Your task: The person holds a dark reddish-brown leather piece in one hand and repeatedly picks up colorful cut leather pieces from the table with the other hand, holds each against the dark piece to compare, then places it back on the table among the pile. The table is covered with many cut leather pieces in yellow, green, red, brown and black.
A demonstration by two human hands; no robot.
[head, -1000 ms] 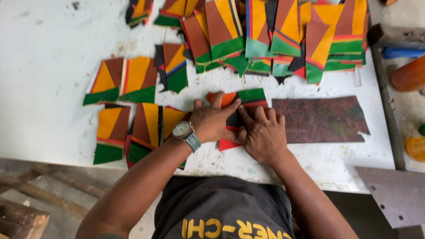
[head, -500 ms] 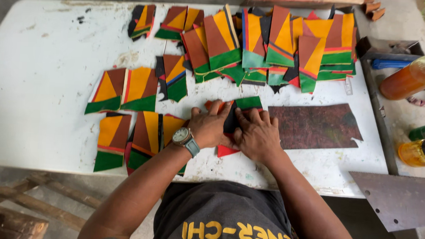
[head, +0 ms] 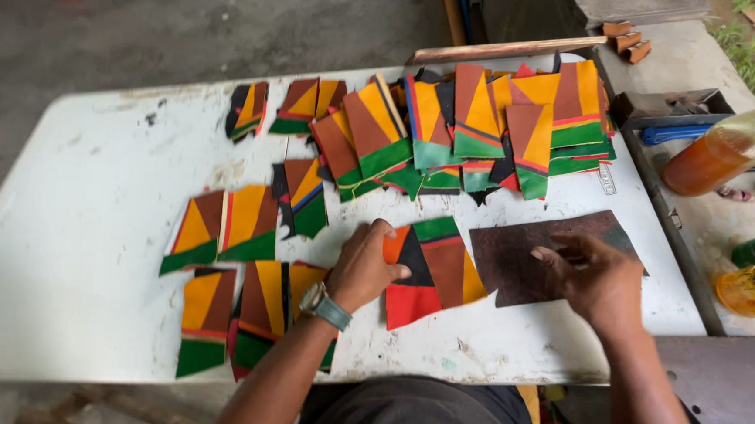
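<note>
Single head-worn view, steeply down, close over the white table (head: 71,219).

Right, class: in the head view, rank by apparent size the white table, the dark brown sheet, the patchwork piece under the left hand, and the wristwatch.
1. White table
2. Dark brown sheet
3. Patchwork piece, close to the sheet in size and partly covered by the left hand, so this order is unsure
4. Wristwatch

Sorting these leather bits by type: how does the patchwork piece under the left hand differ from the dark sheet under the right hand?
The patchwork piece is stitched from red, black, brown, orange and green sections; the dark brown sheet is one mottled colour. The patchwork piece is smaller and tilted, while the sheet is wider with an irregular outline. The left hand rests on the patchwork's edge; the right hand hovers over or touches the sheet. Both lie flat on the white table.
</note>
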